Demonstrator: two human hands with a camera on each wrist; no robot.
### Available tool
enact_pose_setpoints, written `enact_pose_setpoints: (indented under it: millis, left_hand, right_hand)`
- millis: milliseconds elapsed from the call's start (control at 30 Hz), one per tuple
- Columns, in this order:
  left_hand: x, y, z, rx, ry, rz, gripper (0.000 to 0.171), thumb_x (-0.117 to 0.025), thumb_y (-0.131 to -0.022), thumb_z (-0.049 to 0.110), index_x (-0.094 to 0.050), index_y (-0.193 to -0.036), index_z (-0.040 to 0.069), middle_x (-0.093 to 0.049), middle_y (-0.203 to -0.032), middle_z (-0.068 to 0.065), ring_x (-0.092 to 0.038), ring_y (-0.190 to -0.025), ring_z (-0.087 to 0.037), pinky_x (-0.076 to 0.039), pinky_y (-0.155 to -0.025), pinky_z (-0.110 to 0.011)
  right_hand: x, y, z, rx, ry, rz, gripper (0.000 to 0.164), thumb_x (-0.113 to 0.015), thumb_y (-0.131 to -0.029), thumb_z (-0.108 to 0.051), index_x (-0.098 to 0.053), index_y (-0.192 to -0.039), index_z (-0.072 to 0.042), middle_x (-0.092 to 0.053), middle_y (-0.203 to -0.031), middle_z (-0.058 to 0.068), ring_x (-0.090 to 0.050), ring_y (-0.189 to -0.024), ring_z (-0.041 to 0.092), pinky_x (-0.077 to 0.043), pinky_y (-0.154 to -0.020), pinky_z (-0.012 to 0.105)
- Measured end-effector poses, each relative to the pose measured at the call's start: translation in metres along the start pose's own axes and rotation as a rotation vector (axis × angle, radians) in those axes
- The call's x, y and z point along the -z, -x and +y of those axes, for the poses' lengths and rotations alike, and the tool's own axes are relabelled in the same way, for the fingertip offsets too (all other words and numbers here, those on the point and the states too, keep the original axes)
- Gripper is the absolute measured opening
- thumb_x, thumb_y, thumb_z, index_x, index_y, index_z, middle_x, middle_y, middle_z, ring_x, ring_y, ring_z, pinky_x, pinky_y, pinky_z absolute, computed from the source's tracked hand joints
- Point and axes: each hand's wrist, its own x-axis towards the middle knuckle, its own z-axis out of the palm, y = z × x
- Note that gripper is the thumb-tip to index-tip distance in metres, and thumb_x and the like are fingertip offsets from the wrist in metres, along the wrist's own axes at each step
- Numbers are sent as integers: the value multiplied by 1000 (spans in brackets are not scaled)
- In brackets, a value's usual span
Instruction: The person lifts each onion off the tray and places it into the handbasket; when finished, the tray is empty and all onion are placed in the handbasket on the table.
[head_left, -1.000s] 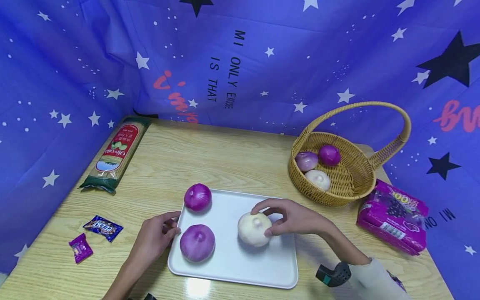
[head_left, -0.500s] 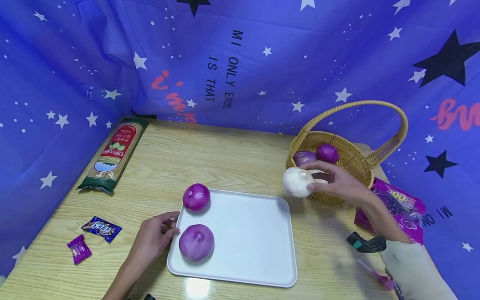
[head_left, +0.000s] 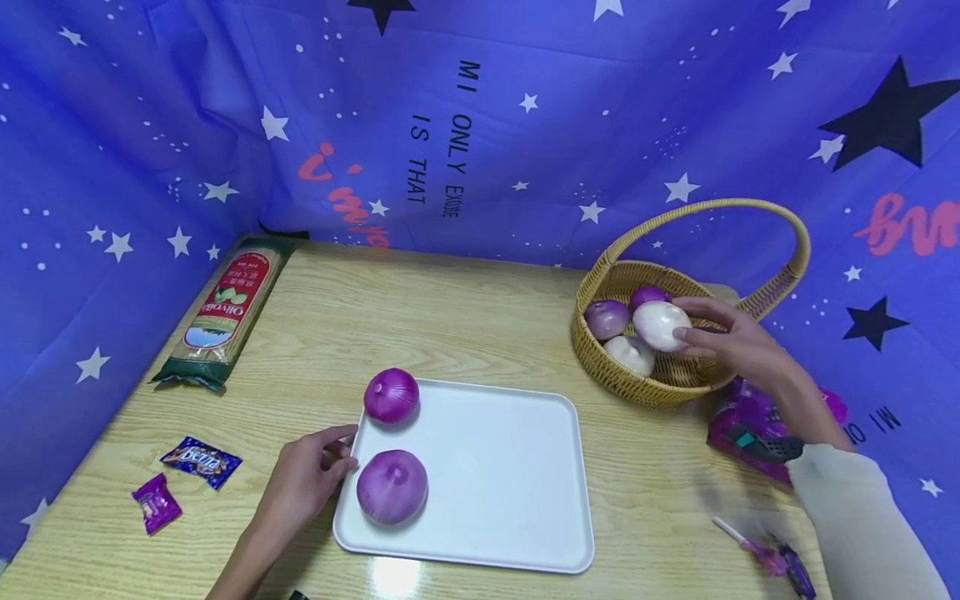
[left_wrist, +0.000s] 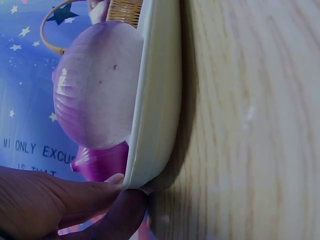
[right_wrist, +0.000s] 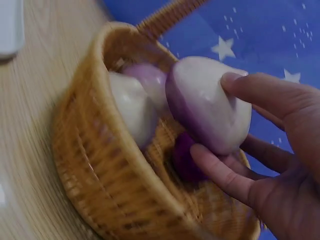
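Note:
Over the wicker basket [head_left: 633, 392], my right hand [head_left: 750, 346] holds a white onion [head_left: 658, 325]. In the right wrist view, the held onion [right_wrist: 210, 102] shows a purple side, and thumb and fingers grip it above the basket's rim. Two purple onions [head_left: 606, 318] and a white bulb [head_left: 630, 357] lie inside the basket. My left hand [head_left: 303, 475] pinches the left edge of the white tray [head_left: 510, 483], its thumb on the rim in the left wrist view. On the tray's left side sit a pale purple onion [head_left: 392, 487] and a darker purple onion [head_left: 392, 396].
At the back left lies a pasta packet [head_left: 228, 308]. Two small wrapped snacks [head_left: 202, 461] are left of my left hand. A purple grape-printed package [head_left: 750, 425] is partly hidden behind my right forearm. A lollipop [head_left: 750, 542] lies at the right front.
My right hand has lifted the white onion off the tray and carried it right and away from me, over the basket. My left hand has stayed at the tray's edge.

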Motion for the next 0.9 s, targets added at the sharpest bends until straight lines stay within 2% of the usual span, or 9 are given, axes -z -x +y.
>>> enact_pose_setpoints:
  millis: [167, 267, 400, 467, 567, 733, 900]
  left_hand:
    - [0, 0, -2, 6, 3, 4, 39, -69, -72, 4, -61, -109, 6, -59, -75, -1, -53, -61, -8, -44, -52, -19]
    - [0, 0, -3, 8, 5, 6, 39, -69, -72, 4, -61, -109, 6, -59, -75, -1, -53, -62, -8, -44, -52, -19]
    - [-1, 0, -3, 14, 6, 3, 39, -69, -72, 4, -61, -110, 7, -59, -76, -1, -53, -61, -9, -43, -50, -20]
    - [-1, 0, -3, 18, 7, 0, 39, -69, -72, 4, -61, -110, 7, -59, -76, -1, -52, -61, -9, -43, -49, -20]
    - [-1, 0, -3, 20, 8, -2, 39, -69, -73, 4, -61, -110, 7, -58, -76, -1, -52, -61, -9, -43, -49, -20]
    - [-1, 0, -3, 12, 10, 3, 38, -69, -72, 4, -61, -110, 7, -58, -75, 0, -52, -61, -8, -43, -50, -20]
    - [-1, 0, -3, -4, 12, 3, 38, -69, -72, 4, -61, -109, 7, -58, -74, 0, -52, -61, -8, -43, -51, -19]
  right_hand:
    - [15, -5, 12, -24, -74, 25, 56, -60, -83, -16, -33, -132, -6, -30, -122, 10, -58, -91, 25, -47, -77, 38]
    - [20, -8, 19, -23, -8, 33, 55, -59, -84, -18, -33, -131, -5, -32, -120, 11, -59, -89, 27, -49, -74, 38]
    - [21, -13, 25, -34, 113, 25, 56, -57, -85, -21, -30, -131, -2, -30, -123, 21, -59, -86, 36, -49, -72, 42]
    - [21, -16, 26, -62, 132, 17, 58, -57, -85, -22, -28, -131, 0, -27, -125, 27, -58, -85, 38, -48, -73, 44]
    - [20, -20, 26, -109, 154, 0, 63, -59, -84, -24, -25, -131, 1, -27, -127, 32, -59, -85, 35, -48, -73, 44]
    - [17, -26, 25, -169, 185, -11, 65, -60, -83, -20, -23, -131, 4, -29, -126, 33, -57, -88, 30, -48, -76, 43]
    - [16, -26, 25, -195, 194, -12, 64, -58, -85, -19, -21, -132, 4, -25, -127, 35, -52, -95, 35, -45, -79, 47]
